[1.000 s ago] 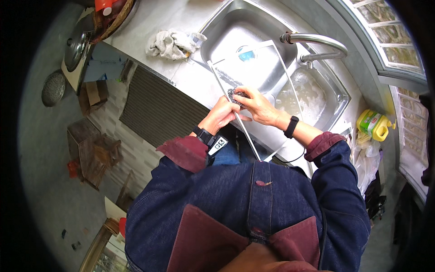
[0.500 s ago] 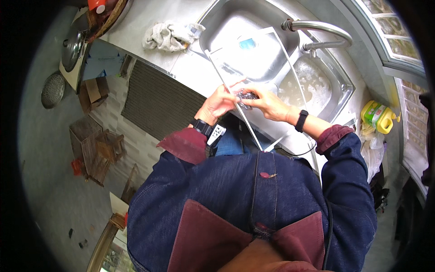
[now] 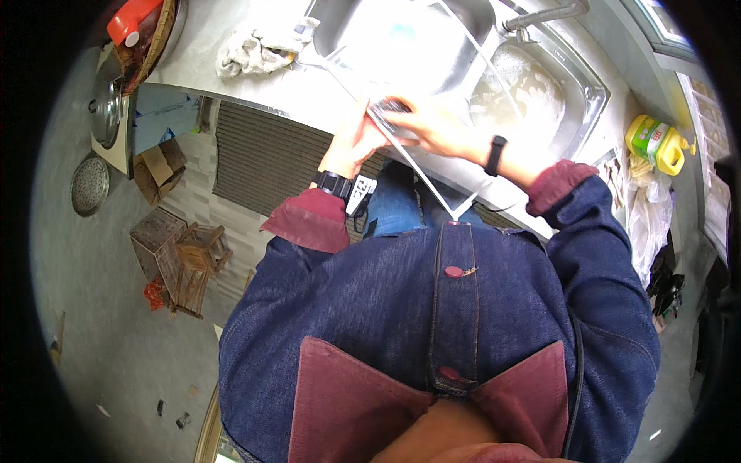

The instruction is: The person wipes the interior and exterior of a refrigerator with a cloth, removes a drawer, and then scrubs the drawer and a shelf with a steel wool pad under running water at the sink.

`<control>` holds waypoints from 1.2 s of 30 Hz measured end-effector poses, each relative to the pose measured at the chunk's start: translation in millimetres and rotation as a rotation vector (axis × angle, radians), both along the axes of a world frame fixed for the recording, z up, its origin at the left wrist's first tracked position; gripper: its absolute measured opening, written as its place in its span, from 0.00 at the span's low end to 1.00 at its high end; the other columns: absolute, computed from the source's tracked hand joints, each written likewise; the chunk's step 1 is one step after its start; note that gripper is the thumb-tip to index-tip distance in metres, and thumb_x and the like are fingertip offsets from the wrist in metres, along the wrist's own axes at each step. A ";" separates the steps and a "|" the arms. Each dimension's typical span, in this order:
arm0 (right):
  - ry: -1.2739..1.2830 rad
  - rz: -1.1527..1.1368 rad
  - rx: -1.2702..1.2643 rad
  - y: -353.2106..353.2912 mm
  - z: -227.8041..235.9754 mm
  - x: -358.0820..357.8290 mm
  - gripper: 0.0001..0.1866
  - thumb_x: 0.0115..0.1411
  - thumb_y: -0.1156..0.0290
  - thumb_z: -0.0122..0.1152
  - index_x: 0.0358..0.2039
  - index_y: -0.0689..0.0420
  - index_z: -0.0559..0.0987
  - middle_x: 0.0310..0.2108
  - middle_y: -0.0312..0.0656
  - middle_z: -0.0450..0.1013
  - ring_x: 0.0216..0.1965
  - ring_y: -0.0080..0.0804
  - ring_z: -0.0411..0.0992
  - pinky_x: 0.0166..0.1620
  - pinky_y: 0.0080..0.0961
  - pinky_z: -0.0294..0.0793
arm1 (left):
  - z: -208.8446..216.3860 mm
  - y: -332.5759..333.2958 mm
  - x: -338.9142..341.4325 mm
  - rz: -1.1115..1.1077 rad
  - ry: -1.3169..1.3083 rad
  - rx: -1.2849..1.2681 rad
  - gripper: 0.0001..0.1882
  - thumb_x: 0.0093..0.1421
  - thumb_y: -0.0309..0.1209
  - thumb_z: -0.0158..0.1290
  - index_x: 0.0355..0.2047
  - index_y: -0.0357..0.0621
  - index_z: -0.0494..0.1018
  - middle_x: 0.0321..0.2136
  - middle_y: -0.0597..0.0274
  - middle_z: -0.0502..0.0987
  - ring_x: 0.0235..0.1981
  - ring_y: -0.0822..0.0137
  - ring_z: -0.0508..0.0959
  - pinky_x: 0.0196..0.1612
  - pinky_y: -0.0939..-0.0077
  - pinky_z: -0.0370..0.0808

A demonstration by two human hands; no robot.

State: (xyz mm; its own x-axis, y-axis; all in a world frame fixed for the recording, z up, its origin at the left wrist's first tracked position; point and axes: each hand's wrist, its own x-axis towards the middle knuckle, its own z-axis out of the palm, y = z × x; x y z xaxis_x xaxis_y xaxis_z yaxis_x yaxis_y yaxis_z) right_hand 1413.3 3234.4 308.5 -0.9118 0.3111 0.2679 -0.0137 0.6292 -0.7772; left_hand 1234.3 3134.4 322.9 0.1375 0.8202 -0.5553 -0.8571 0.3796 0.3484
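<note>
A thin white-edged rectangular frame (image 3: 421,179) leans from my waist out over the sink; whether a clear pane fills it, I cannot tell. My left hand (image 3: 356,143) is closed round its left edge. Against the same edge, farther along, my right hand (image 3: 436,130) presses a dark, shiny scouring pad (image 3: 397,105), mostly covered by the fingers. Beyond the hands lies the steel double sink (image 3: 480,21), its left basin washed out by glare. Foamy, cloudy water (image 3: 517,89) stands in the right basin.
A curved faucet (image 3: 546,15) rises behind the basins. On the left counter lies a crumpled grey cloth (image 3: 251,55). At the right sit a yellow detergent jug (image 3: 656,144) and a plastic bag (image 3: 648,224). Wooden stools (image 3: 199,258) stand on the floor at left.
The view has shifted, so the sink sits higher in the picture. Both hands and the scouring pad have slid farther up the frame's left edge, away from my body.
</note>
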 end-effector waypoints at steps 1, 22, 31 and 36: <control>-0.095 0.024 0.113 -6.4 -2.7 26.5 0.29 0.53 0.83 0.64 0.57 0.51 0.77 0.58 0.50 0.70 0.57 0.53 0.70 0.60 0.42 0.70 | -0.2 -1.8 0.5 0.008 0.133 -0.039 0.27 0.71 0.47 0.48 0.60 0.41 0.65 0.54 0.48 0.73 0.54 0.53 0.77 0.48 0.48 0.82; -0.552 -0.312 -0.006 -71.2 46.2 78.8 0.17 0.53 0.76 0.59 0.45 0.51 0.82 0.51 0.46 0.73 0.49 0.46 0.73 0.51 0.38 0.74 | -44.3 -34.0 -6.9 -0.201 0.578 0.251 0.37 0.54 0.24 0.66 0.62 0.35 0.62 0.57 0.47 0.70 0.57 0.54 0.74 0.54 0.63 0.79; -0.650 -0.214 -0.087 -61.4 64.6 112.0 0.17 0.56 0.72 0.58 0.47 0.49 0.81 0.46 0.42 0.76 0.45 0.45 0.74 0.49 0.39 0.73 | -45.2 -41.0 -8.2 -0.050 0.604 0.159 0.36 0.52 0.19 0.65 0.61 0.39 0.64 0.55 0.49 0.70 0.55 0.56 0.75 0.51 0.63 0.81; -0.593 -0.313 -0.109 -73.4 58.9 96.4 0.18 0.58 0.72 0.56 0.50 0.51 0.78 0.48 0.46 0.75 0.47 0.47 0.73 0.51 0.42 0.72 | -48.6 -33.0 -17.5 -0.165 0.740 0.133 0.30 0.54 0.17 0.62 0.58 0.37 0.69 0.48 0.52 0.75 0.48 0.59 0.79 0.47 0.68 0.82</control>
